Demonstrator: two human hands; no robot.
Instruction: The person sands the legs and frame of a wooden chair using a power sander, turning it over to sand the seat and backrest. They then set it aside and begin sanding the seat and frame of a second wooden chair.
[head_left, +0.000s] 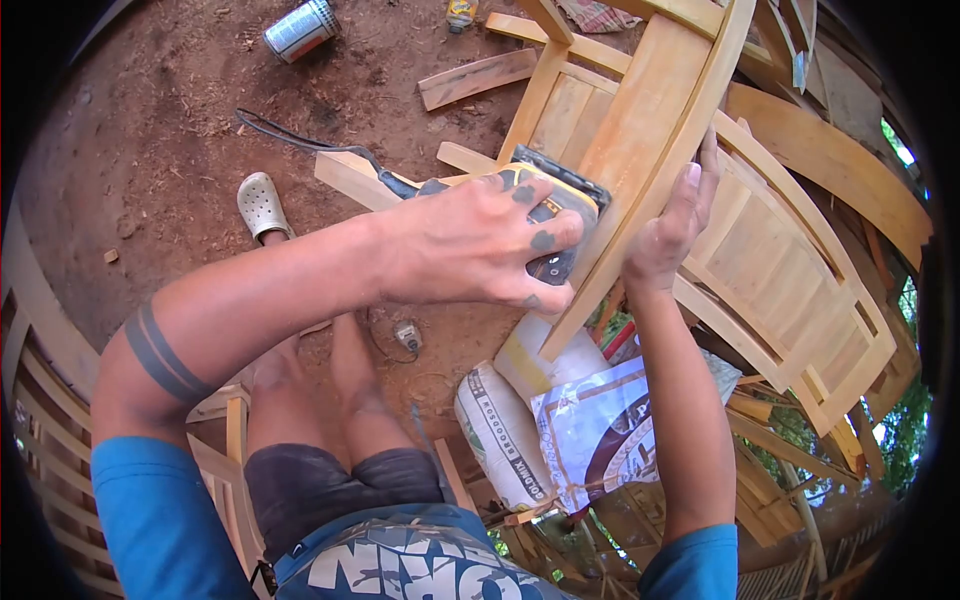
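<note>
Sander (580, 195): yellow and black, set against a broad board of the wooden frame, just beside its curved rail.
Left hand (490, 242): closed over the top of the sander, fingers spread across the body, thumb on the side toward the wearer.
Wooden frame (650, 95): pale, smooth-looking wood, rising at a slant from near the middle of the view to the upper edge.
Right hand (665, 235): palm along the outer edge of the rail; I cannot tell how far its fingers curl behind.
Sacks: a white one (500, 430) lettered GOLDMIX BROODSOW, beside a printed one (600, 440), below the frame.
Ground: reddish-brown earth (190, 130), strewn with chips; a pale clog (262, 203) is on it.
Right side: a panelled wooden piece (765, 255) among stacked timber.
Farther off: a wood offcut (478, 78), a metal can (300, 32) on its side.
Outside: green foliage (907, 400) through gaps.
</note>
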